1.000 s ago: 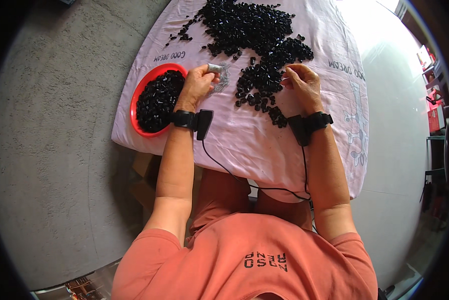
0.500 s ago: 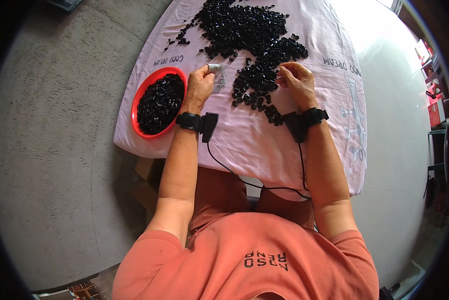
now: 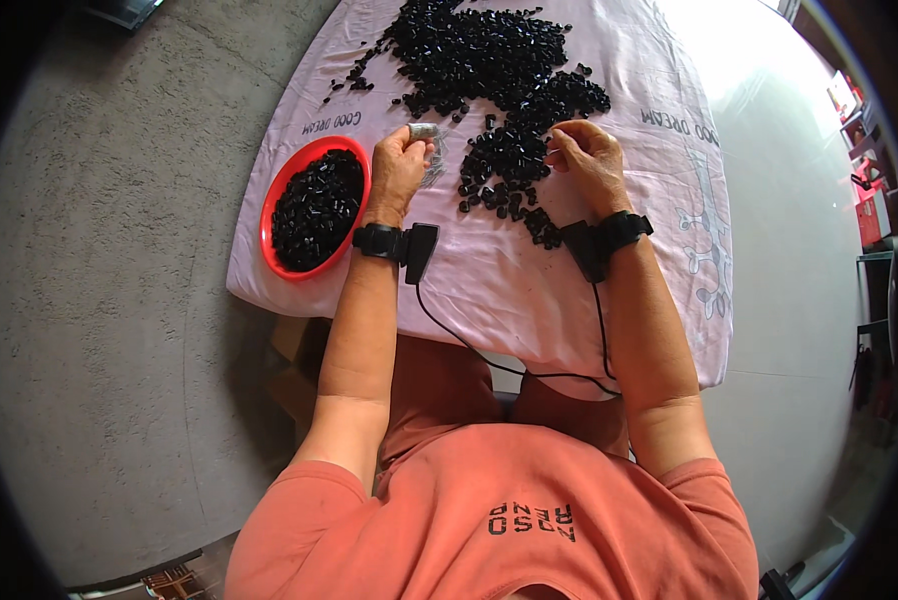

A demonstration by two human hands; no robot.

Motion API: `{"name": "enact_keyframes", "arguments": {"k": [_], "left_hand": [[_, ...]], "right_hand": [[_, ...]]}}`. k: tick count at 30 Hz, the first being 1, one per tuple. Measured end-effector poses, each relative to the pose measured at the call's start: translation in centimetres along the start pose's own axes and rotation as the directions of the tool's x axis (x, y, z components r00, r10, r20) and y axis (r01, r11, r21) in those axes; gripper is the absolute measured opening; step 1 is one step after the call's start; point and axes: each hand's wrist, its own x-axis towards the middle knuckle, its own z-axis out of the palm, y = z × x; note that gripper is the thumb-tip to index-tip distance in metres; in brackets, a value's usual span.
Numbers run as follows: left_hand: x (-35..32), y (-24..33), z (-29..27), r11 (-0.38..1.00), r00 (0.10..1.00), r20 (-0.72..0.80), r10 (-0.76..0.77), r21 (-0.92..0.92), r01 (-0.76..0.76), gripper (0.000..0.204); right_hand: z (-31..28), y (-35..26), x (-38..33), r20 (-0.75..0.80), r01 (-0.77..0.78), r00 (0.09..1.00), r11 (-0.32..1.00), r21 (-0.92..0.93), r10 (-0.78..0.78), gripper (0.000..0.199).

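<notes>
My left hand (image 3: 397, 172) is closed beside the red bowl's far right side, its fingers curled in. A silvery-grey band or piece (image 3: 425, 131) shows at its fingertips; I cannot tell whether it is wrapped round a finger or held. Just right of that hand lies a patch of thin grey lines (image 3: 435, 168), loose or printed, I cannot tell. My right hand (image 3: 593, 165) has its fingertips pinched at the right edge of a heap of small glossy black pieces (image 3: 499, 60); what they hold, if anything, is too small to make out.
The red bowl (image 3: 266, 235), full of the same black pieces, stands at the table's left edge. A pale pink printed cloth (image 3: 469, 290) covers the table. Black straps with boxes sit on both wrists, and a black cable (image 3: 489, 365) runs between them across the near edge.
My left fingers have shifted slightly, showing more of the grey piece. The right hand stays pinched in nearly the same place. The whole view has moved a little.
</notes>
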Motion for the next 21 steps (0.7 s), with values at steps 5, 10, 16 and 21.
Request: {"name": "enact_keyframes", "arguments": {"k": [5, 10, 16, 21], "left_hand": [[-0.1, 0.3, 0.7, 0.997, 0.997, 0.034, -0.075, -0.019, 0.076, 0.024], [0.8, 0.9, 1.0, 0.999, 0.999, -0.03, 0.032, 0.035, -0.031, 0.023], [3.7, -1.8, 1.1, 0.989, 1.0, -0.025, 0.016, 0.146, -0.012, 0.021], [3.8, -0.6, 1.7, 0.993, 0.995, -0.095, 0.043, 0.116, -0.032, 0.017]], "right_hand": [[0.1, 0.4, 0.1, -0.014, 0.018, 1.0, 0.998, 0.066, -0.017, 0.014], [0.0, 0.2, 0.0, -0.017, 0.027, 1.0, 0.998, 0.05, -0.026, 0.014], [0.3, 0.1, 0.1, -0.022, 0.016, 1.0, 0.999, 0.042, -0.015, 0.014], [-0.1, 0.3, 0.1, -0.021, 0.01, 1.0, 0.999, 0.033, -0.009, 0.015]]}}
